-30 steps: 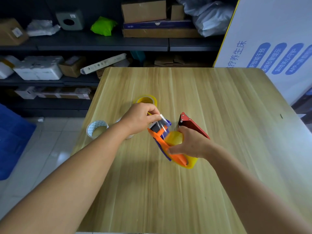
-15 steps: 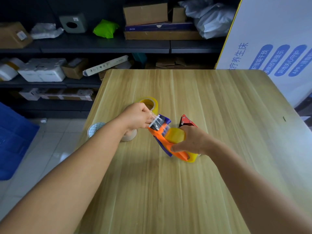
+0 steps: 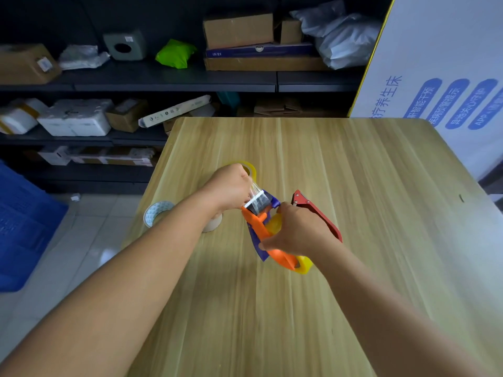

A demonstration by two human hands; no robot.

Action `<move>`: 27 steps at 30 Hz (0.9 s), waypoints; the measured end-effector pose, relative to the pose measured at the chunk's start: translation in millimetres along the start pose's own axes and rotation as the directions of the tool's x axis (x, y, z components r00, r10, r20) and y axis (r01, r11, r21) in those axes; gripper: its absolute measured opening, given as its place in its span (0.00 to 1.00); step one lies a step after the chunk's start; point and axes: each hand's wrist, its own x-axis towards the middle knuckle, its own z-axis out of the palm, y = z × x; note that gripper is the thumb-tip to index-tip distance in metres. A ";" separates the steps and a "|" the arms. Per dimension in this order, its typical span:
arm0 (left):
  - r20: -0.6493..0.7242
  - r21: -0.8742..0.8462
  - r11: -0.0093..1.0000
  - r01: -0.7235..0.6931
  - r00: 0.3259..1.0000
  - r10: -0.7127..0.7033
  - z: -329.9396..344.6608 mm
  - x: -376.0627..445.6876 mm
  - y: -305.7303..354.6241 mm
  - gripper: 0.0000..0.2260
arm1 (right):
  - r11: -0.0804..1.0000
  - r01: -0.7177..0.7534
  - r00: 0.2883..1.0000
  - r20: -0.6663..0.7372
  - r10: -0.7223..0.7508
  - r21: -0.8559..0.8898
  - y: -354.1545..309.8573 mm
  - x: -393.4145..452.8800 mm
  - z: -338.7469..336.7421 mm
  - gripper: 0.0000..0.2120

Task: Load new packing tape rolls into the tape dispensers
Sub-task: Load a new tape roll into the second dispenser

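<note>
An orange and blue tape dispenser [image 3: 265,235] with a yellow tape roll [image 3: 304,265] in it lies near the table's middle. My right hand [image 3: 298,231] grips its body and roll. My left hand [image 3: 231,187] pinches the clear tape end [image 3: 257,192] at the dispenser's toothed front. A red dispenser [image 3: 317,213] lies just behind my right hand, partly hidden by it. Behind my left hand a yellow tape roll [image 3: 250,168] sits on the table, mostly hidden.
A pale tape roll [image 3: 156,214] lies at the table's left edge, and a beige roll [image 3: 213,224] sits under my left wrist. Dark shelves [image 3: 163,77] with boxes stand behind the wooden table [image 3: 353,186]. A white printed board [image 3: 449,77] leans at the right.
My left hand has drawn the tape end away from the roll and over the toothed front. My right hand has shifted its grip forward over the dispenser.
</note>
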 end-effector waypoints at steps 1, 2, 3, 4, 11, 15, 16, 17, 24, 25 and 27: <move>-0.011 0.009 1.000 -0.009 1.000 0.009 0.4 -1.7 1.6 0.09 | 1.000 -0.008 1.000 -0.016 0.007 -0.030 -1.7 0.1 0.7 0.27; -0.017 0.021 1.000 -0.023 1.000 0.023 0.6 -1.7 1.6 0.08 | 0.998 -0.015 1.000 -0.023 0.014 -0.054 -2.9 0.6 0.9 0.25; -0.018 0.038 0.999 -0.029 0.999 0.029 0.8 -2.2 1.2 0.08 | 0.997 -0.019 1.000 -0.025 0.017 -0.072 -3.5 0.7 0.7 0.24; -0.014 0.052 0.998 -0.030 0.999 0.031 0.7 -2.7 1.2 0.07 | 0.996 -0.019 1.000 -0.022 0.018 -0.086 -3.2 1.2 0.8 0.23; 0.055 -0.060 0.998 -0.001 0.998 0.004 -3.2 -20.5 16.0 0.07 | 0.996 0.015 0.999 -0.045 -0.019 -0.089 15.3 -1.2 -11.0 0.22; 0.026 -0.044 0.998 -0.044 0.999 0.046 -12.7 -25.1 30.8 0.12 | 1.000 0.019 0.999 -0.043 -0.020 -0.014 25.7 -4.1 -15.8 0.30; 0.018 -0.038 0.998 -0.053 0.998 0.054 -14.9 -26.2 33.2 0.13 | 1.000 0.019 0.999 -0.040 -0.019 0.011 27.5 -4.6 -15.9 0.33; 0.010 -0.030 0.998 -0.057 0.998 0.058 -16.5 -27.2 35.1 0.13 | 0.999 0.019 0.999 -0.040 -0.018 0.040 28.8 -5.1 -16.2 0.34; -0.175 0.156 0.978 -0.140 0.970 0.167 -33.7 -24.3 37.5 0.09 | 0.970 0.030 0.998 -0.067 -0.015 0.241 38.1 -13.6 -13.4 0.33; -0.205 0.169 0.974 -0.150 0.961 0.183 -37.2 -22.7 37.7 0.09 | 0.963 0.041 0.997 -0.071 -0.023 0.267 36.3 -15.1 -14.8 0.32; -0.248 0.123 0.981 -0.149 0.953 0.175 -43.6 -18.2 36.5 0.09 | 0.949 0.060 0.997 -0.074 -0.039 0.308 31.1 -17.2 -19.4 0.27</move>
